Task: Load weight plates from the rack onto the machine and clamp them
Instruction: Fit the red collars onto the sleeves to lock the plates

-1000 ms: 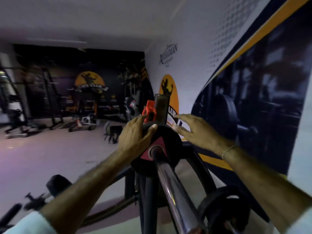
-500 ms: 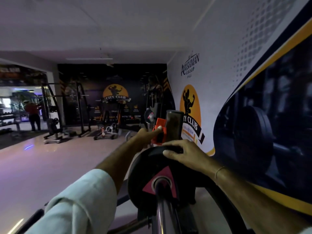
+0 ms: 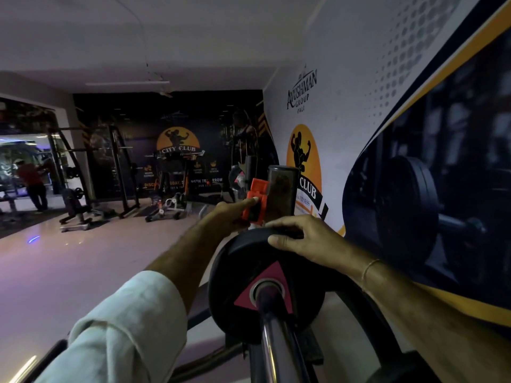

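Black weight plate (image 3: 249,275) with a pink triangle at its hub, sitting on the chrome bar (image 3: 279,344) that runs up from the bottom edge. Right hand (image 3: 307,240) draped over the plate's top rim, fingers curled down across the near face and gripping it. Left hand (image 3: 235,217) reaching just past the plate's top edge, fingers closed round the orange clamp (image 3: 255,201), thumb pressed along its top. Clamp right beside the dark end of the sleeve (image 3: 282,192) poking up behind the plate; can't tell if it's actually round the sleeve or only held against it. White sleeve cuff (image 3: 130,324) on the left forearm, thin bracelet (image 3: 369,268) on the right wrist. Painted wall (image 3: 359,106) with the club logo close on the plate's right, pale floor (image 3: 83,258) stretching away on its left.
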